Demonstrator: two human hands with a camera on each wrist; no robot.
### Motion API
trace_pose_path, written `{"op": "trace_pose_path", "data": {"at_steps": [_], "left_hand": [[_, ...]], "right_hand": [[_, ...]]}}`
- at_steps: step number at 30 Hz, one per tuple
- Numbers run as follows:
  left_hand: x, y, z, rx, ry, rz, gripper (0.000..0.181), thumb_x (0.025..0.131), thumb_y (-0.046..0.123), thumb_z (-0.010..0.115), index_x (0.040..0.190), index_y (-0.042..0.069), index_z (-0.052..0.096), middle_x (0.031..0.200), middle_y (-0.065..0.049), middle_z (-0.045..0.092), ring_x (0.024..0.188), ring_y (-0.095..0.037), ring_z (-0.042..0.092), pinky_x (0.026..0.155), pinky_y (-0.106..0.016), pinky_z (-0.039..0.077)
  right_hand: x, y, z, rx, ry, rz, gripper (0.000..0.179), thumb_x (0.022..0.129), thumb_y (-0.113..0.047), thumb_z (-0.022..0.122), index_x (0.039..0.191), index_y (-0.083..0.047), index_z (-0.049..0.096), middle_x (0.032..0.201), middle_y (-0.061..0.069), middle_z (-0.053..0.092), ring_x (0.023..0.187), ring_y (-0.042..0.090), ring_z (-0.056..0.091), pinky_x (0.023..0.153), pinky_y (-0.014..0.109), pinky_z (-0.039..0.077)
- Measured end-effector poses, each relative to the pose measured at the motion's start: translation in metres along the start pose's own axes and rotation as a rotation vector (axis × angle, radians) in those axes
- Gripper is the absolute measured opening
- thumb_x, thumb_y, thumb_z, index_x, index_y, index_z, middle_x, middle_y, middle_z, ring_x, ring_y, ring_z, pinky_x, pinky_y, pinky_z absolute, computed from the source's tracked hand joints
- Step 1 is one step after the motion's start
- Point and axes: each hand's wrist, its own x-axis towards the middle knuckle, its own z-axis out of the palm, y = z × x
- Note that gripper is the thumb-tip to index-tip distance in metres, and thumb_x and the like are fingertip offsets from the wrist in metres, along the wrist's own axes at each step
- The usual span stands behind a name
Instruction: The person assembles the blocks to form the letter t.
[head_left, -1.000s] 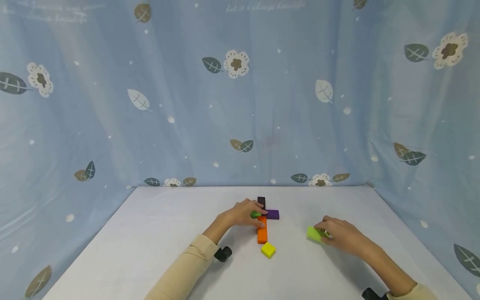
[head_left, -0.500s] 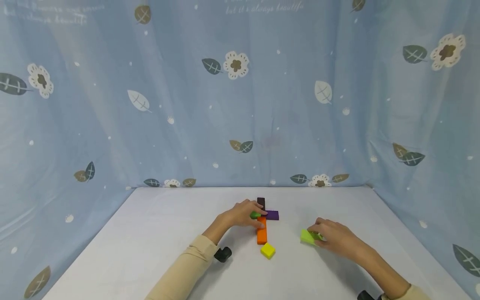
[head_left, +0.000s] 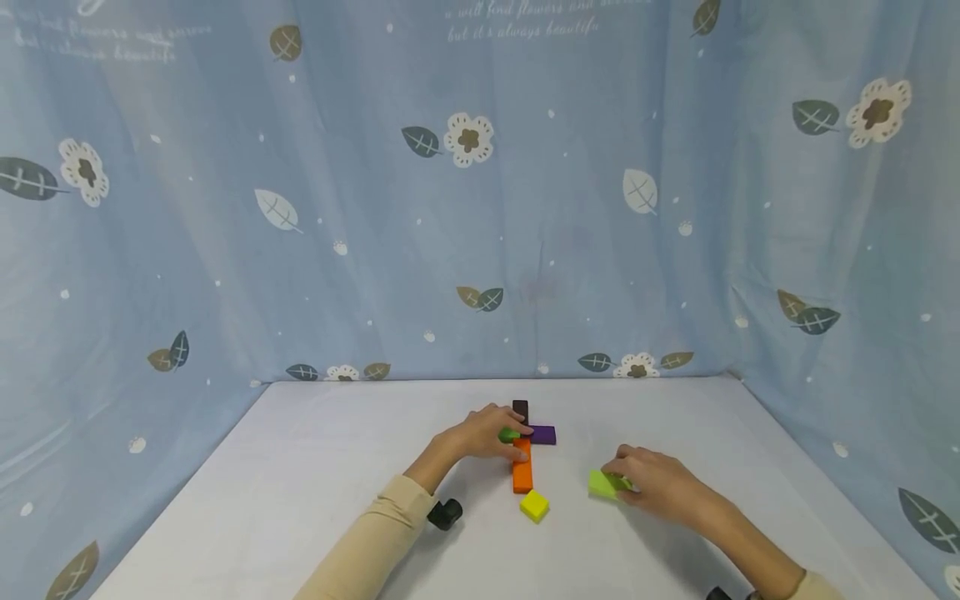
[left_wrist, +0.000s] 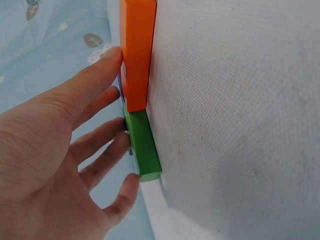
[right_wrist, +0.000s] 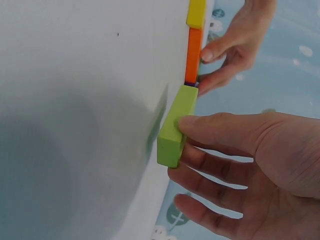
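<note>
My left hand [head_left: 482, 432] rests on a group of wooden blocks with its fingers spread. Its thumb touches the orange block [head_left: 522, 478], while other fingertips lie on or by the green block [left_wrist: 144, 145] and the purple block [head_left: 543, 435]. A dark block [head_left: 520, 409] lies at the far end of the group, partly covered by the fingers. To the right, my right hand [head_left: 662, 483] pinches a light green block [right_wrist: 175, 125] between thumb and fingers. That block appears slightly raised, its shadow falling on the table in the right wrist view.
A yellow block [head_left: 535, 506] lies turned at an angle near the front end of the orange one. The white table [head_left: 300, 467] ends at a blue printed curtain [head_left: 360, 208] behind and at both sides. A black wrist camera [head_left: 446, 514] hangs under the left wrist.
The right hand has moved left and slightly nearer, carrying the light green block towards the group. My left hand stays in place on the blocks. The head view has tipped up slightly.
</note>
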Motion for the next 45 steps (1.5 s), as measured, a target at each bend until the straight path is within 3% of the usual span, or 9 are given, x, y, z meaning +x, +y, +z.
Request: {"op": "trace_pose_path", "data": {"at_steps": [11,28,45], "left_hand": [[-0.001,0.002,-0.001,0.015,0.005,-0.004,0.048,0.087,0.044,0.072,0.131,0.027,0.064,0.143,0.000,0.054,0.125,-0.022,0.047,0.104,-0.052,0.040],[-0.003,0.002,0.001,0.023,-0.005,0.015,0.047,0.088,0.043,0.070,0.132,0.027,0.064,0.144,-0.001,0.053,0.127,-0.022,0.047,0.104,-0.055,0.040],[-0.003,0.001,0.002,0.025,0.008,0.005,0.048,0.087,0.044,0.071,0.132,0.027,0.064,0.143,0.001,0.054,0.124,-0.020,0.048,0.101,-0.050,0.041]], "right_hand": [[-0.003,-0.008,0.002,0.020,0.006,-0.082,0.032,0.076,-0.010,0.081,0.107,-0.015,0.074,0.092,-0.008,0.063,0.082,0.008,0.060,0.067,0.025,0.052],[0.001,-0.023,0.008,0.016,-0.063,-0.041,0.032,0.076,-0.013,0.082,0.108,-0.017,0.075,0.092,-0.007,0.063,0.077,0.005,0.052,0.072,0.028,0.054],[0.004,-0.035,0.009,0.006,-0.084,-0.136,0.032,0.077,-0.016,0.082,0.108,-0.018,0.075,0.093,-0.007,0.064,0.077,0.003,0.052,0.073,0.026,0.055]]}}
